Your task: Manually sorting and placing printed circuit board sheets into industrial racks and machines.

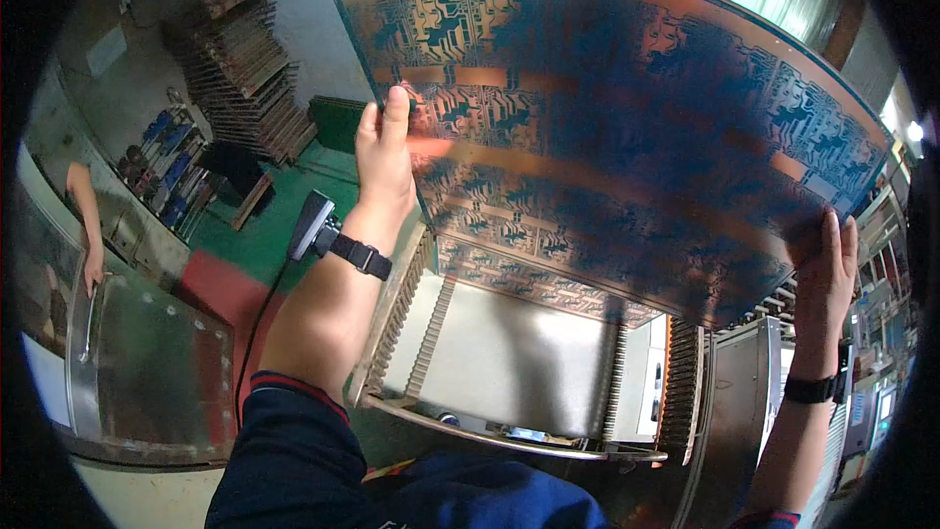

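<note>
I hold up a large thin copper-and-blue circuit panel (627, 127) with a printed track pattern, raised toward the bright window. My left hand (384, 162) grips its left edge, thumb on the front. My right hand (827, 269) holds the lower right edge. Both wrists wear black bands. The panel hides much of what lies behind it.
Below the panel stands a metal rack (509, 362) with toothed slotted sides. Another person's arm (88, 225) reaches to a metal machine surface (147, 372) at left. Stacked frames (245, 69) lean against the far wall above a green floor (294, 206). More slotted racks (685, 382) stand at right.
</note>
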The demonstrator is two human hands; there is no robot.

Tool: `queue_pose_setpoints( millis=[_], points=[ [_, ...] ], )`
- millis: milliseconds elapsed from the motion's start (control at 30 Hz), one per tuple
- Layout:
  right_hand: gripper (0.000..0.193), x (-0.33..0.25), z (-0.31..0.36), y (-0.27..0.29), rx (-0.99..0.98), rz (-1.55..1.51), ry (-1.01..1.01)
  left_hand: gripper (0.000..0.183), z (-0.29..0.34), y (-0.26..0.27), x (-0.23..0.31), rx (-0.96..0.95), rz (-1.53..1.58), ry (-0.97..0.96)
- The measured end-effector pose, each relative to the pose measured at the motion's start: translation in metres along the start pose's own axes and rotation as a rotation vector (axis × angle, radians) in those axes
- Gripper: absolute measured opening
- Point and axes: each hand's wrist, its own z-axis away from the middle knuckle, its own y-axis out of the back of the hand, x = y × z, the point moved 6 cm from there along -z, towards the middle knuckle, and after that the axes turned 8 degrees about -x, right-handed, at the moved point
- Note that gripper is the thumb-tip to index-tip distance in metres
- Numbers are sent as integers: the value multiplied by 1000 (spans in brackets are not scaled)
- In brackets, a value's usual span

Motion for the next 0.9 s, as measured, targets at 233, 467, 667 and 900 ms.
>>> queue_pose_setpoints(
  millis=[233, 467, 667, 900],
  points=[
    [14, 67, -18, -34, 119, -61, 37, 17, -29, -13, 45, -155, -222, -184],
    [12, 103, -26, -28, 44, -353, 134, 35, -24, -27, 79, -69, -363, -399],
    [13, 120, -23, -19, 12, -368, 119, 57, -17, -39, 78, -44, -455, -445],
    [14, 120, -32, -25, -44, -343, 104, 49, -8, -37, 83, -12, -434, -467]
  ],
)
